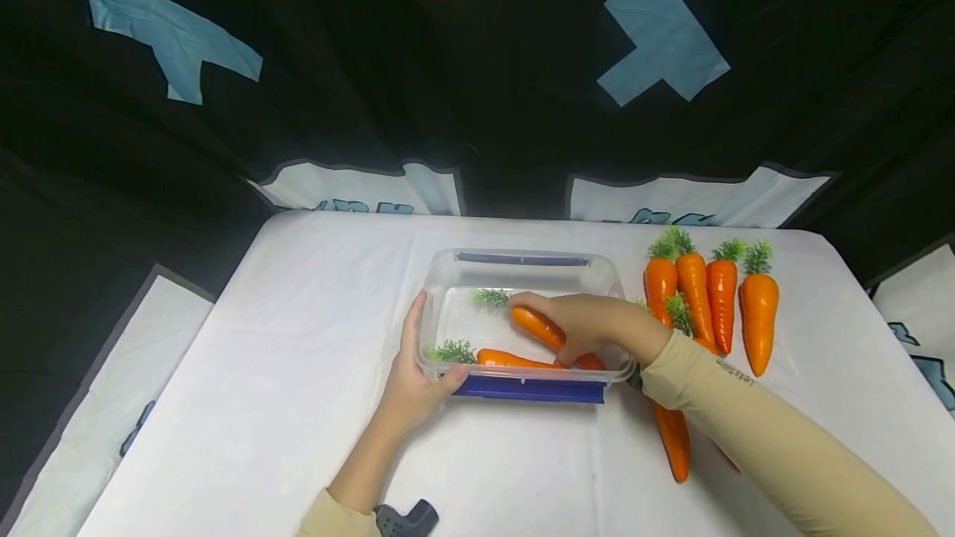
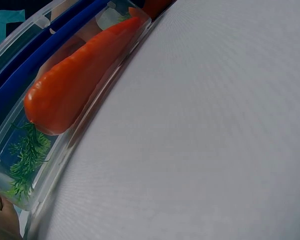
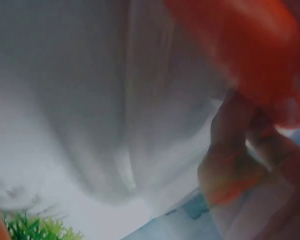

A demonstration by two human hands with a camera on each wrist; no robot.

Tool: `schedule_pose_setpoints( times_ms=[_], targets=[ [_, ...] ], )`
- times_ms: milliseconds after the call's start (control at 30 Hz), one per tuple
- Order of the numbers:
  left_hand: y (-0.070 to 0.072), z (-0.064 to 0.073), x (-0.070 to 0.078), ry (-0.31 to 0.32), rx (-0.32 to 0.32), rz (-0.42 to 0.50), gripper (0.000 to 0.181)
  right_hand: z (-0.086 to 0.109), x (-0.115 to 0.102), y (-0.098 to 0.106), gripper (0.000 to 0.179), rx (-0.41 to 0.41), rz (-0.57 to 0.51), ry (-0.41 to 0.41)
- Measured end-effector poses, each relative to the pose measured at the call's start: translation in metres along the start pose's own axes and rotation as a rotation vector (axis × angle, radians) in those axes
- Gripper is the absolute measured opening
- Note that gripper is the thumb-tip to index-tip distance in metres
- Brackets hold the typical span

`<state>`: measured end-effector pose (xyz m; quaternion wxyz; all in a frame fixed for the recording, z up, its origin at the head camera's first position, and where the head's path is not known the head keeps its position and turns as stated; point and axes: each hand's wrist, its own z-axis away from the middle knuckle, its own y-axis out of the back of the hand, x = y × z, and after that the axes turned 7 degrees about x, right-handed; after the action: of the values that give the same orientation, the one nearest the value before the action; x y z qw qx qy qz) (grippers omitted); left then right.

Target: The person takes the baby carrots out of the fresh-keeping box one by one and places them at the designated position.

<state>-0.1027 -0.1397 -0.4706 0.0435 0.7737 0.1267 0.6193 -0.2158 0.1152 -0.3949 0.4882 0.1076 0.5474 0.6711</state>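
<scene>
A clear plastic container (image 1: pixel 619 280) with blue latches (image 1: pixel 530 389) stands on the white table. My left hand (image 1: pixel 410 388) holds its near left corner, thumb at the front rim and fingers along the left wall. Inside the container, my right hand (image 1: pixel 593 320) grips an orange carrot (image 1: pixel 534 326) with a green leafy top (image 1: pixel 492 297); the hand covers part of the carrot. Another carrot (image 1: pixel 503 358) lies along the front wall, its leaves towards the left. Through the wall, the left wrist view shows this carrot (image 2: pixel 80 80) up close. The right wrist view is blurred.
Several carrots (image 1: pixel 759 321) lie on the table (image 1: pixel 321 297) right of the container, some partly under my right forearm. One carrot (image 1: pixel 674 442) points towards the near edge. A dark curtain (image 1: pixel 477 89) hangs behind the table.
</scene>
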Motion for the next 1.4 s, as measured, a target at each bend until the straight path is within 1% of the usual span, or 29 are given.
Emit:
schedule_pose_setpoints(
  times_ms=[133,200,333,433,567,667,800,867,1033,1133,1233,1400],
  targets=[
    [0.0,0.0,0.001,0.0,0.0,0.003,0.109,0.001,0.0,0.0,0.102,0.045,0.011,0.035],
    [0.0,0.0,0.001,0.003,0.0,0.005,0.109,0.001,0.001,0.0,0.102,0.084,0.033,0.054],
    [0.0,0.0,0.0,0.003,0.005,-0.004,0.108,0.002,0.002,-0.001,0.099,0.196,0.044,0.111],
    [0.0,0.0,0.0,0.003,0.005,-0.006,0.108,0.005,0.001,0.0,0.096,0.28,0.017,0.13],
    [0.0,0.0,0.0,0.005,0.001,0.004,0.108,0.011,-0.005,0.006,0.092,0.4,-0.022,0.142],
    [0.0,0.0,0.0,-0.005,0.001,0.005,0.108,0.018,-0.01,0.012,0.09,0.49,-0.041,0.142],
    [0.0,0.0,-0.001,-0.021,0.004,0.004,0.108,0.028,-0.011,0.021,0.091,0.602,-0.066,0.139],
    [0.0,0.0,-0.001,-0.024,0.004,0.008,0.108,0.034,-0.01,0.026,0.094,0.661,-0.09,0.155],
    [-0.001,0.0,-0.001,-0.01,0.0,0.012,0.109,0.051,-0.004,0.032,0.1,0.811,-0.162,0.199],
    [-0.001,0.0,0.0,0.002,0.0,0.007,0.109,0.064,0.0,0.032,0.104,0.883,-0.191,0.225],
    [-0.002,0.0,0.002,0.011,0.005,-0.007,0.109,0.077,0.004,0.03,0.106,0.931,-0.2,0.247],
    [-0.001,0.0,0.002,0.014,0.015,-0.013,0.109,0.104,0.012,0.026,0.111,0.958,-0.206,0.223]
  ],
)
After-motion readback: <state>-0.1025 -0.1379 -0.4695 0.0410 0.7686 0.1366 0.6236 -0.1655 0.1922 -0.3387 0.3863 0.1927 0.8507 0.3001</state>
